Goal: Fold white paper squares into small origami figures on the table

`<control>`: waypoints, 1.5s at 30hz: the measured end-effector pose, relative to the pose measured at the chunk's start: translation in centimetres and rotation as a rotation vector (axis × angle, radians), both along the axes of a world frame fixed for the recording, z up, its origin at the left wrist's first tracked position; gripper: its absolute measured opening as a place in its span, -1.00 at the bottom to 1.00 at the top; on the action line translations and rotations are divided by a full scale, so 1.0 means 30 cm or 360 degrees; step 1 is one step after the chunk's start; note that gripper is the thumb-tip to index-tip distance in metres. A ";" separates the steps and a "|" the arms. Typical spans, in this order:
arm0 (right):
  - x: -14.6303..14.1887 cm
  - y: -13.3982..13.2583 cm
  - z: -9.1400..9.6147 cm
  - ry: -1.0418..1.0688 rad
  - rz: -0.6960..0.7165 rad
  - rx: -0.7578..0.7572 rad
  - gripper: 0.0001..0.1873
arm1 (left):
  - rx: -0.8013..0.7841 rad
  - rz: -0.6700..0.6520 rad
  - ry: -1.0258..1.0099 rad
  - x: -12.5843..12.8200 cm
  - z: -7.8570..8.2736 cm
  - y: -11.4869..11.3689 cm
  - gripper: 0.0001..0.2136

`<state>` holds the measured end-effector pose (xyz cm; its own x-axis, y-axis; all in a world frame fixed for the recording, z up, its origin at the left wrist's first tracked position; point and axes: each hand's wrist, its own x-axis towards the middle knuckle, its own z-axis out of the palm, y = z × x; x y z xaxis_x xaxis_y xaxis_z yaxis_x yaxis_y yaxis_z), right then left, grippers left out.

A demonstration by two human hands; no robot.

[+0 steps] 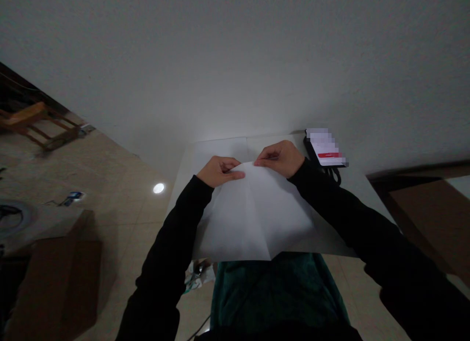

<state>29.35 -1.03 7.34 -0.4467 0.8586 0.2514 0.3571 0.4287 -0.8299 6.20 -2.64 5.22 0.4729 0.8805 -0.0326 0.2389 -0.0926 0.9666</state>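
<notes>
Left fingers (pixel 235 175) narrow, curled down and apparently pinching one slanted edge of a white paper sheet (pixel 253 218) close to its far tip; right fingers (pixel 263 161) also narrow, closed on the opposite edge, the two sets nearly touching across the tip. Left hand (pixel 219 171) and right hand (pixel 279 158) roughly level, black sleeves (pixel 176 223) angling in from both sides. Sheet flat on a white tabletop (pixel 341 218), a straight crease down its middle from far to near. Best handling, by the look of it: both slanted edges matched evenly to that crease, equal pressure from each side, sheet pinned against any slide. Just beyond the right hand, a black phone (pixel 307 144) under a pixelated white card (pixel 325 147), at the far right of the tabletop. Farther out, a tiled floor (pixel 121 199) to the left, with a wooden chair (pixel 38 125) at far left and a cardboard box (pixel 55 277) at near left.
</notes>
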 end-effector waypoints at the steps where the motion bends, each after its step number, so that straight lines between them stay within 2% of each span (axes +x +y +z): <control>1: 0.003 0.000 0.005 0.0000 0.0003 -0.0005 -0.80 | -0.0063 -0.0051 0.0036 -0.004 0.001 -0.001 -0.74; 3: 0.010 0.002 0.011 -0.0034 0.0013 -0.0006 -0.82 | -0.0096 -0.0070 0.0128 -0.008 0.004 -0.002 -0.72; 8: 0.017 0.009 0.013 -0.0190 -0.0068 0.0069 -0.85 | 0.0054 0.0056 0.0276 -0.007 0.013 -0.003 -0.71; 15: 0.005 0.002 0.020 -0.0162 -0.0247 0.0097 -0.87 | 0.0191 0.0183 0.0236 -0.021 0.000 0.011 -0.75; 19: 0.017 0.013 0.010 -0.0193 -0.0202 0.0074 -0.88 | 0.0224 0.0265 0.0210 -0.036 -0.009 0.022 -0.75; 26: 0.068 0.063 -0.024 -0.0171 -0.0118 -0.0006 -0.83 | 0.0109 0.0081 0.0381 -0.080 -0.048 0.040 -0.70; 29: 0.090 0.085 -0.035 -0.0340 -0.0103 0.0030 -0.79 | 0.0128 0.0160 0.0418 -0.099 -0.065 0.054 -0.74; 33: 0.104 0.103 -0.056 -0.0503 -0.0153 -0.0063 -0.80 | 0.0232 0.0271 0.0509 -0.115 -0.077 0.071 -0.75; 41: 0.126 0.115 -0.063 -0.0473 -0.0287 -0.0144 -0.75 | 0.0297 0.0395 0.0605 -0.153 -0.072 0.084 -0.72; 45: 0.147 0.118 -0.045 -0.0345 -0.0443 -0.0183 -0.69 | 0.0264 0.0591 0.0397 -0.170 -0.084 0.095 -0.61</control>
